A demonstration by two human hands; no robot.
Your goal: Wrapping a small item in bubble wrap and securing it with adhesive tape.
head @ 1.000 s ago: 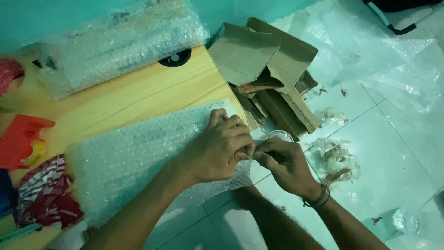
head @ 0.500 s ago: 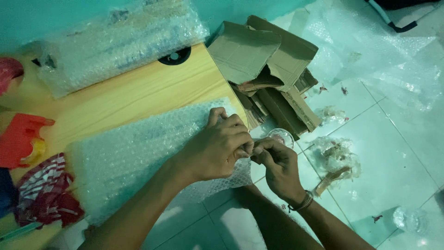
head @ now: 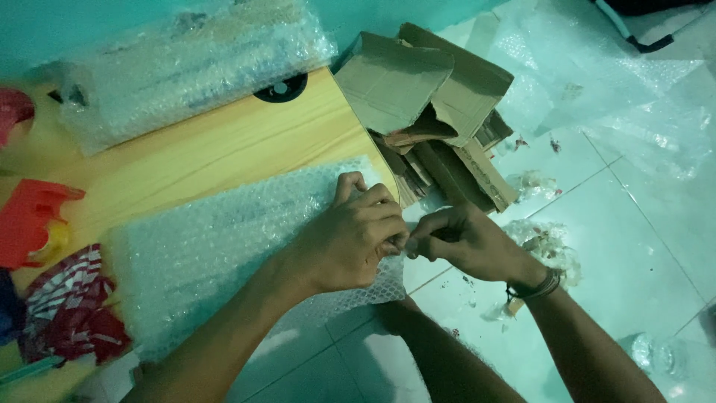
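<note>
A long parcel wrapped in bubble wrap (head: 224, 239) lies along the near edge of a wooden table (head: 224, 142). My left hand (head: 350, 239) is clamped over the parcel's right end and presses the wrap down. My right hand (head: 466, 242), with a cord bracelet on its wrist, meets it just off the table corner. Its thumb and fingers pinch the loose flap of wrap (head: 384, 280) at that end. Whether a strip of tape is also between the fingers is hidden.
A second bubble-wrapped bundle (head: 186, 60) lies at the table's back, with a black round object (head: 281, 88) beside it. A red dispenser (head: 30, 216) and a red-and-white bag (head: 67, 306) sit left. Torn cardboard (head: 418, 82), clear plastic sheets (head: 597, 82) and scraps (head: 544, 242) litter the tiled floor.
My right hand has come in closer to the left hand at the parcel's end. The clear ring seen by its fingers earlier is out of sight. The left hand keeps its hold.
</note>
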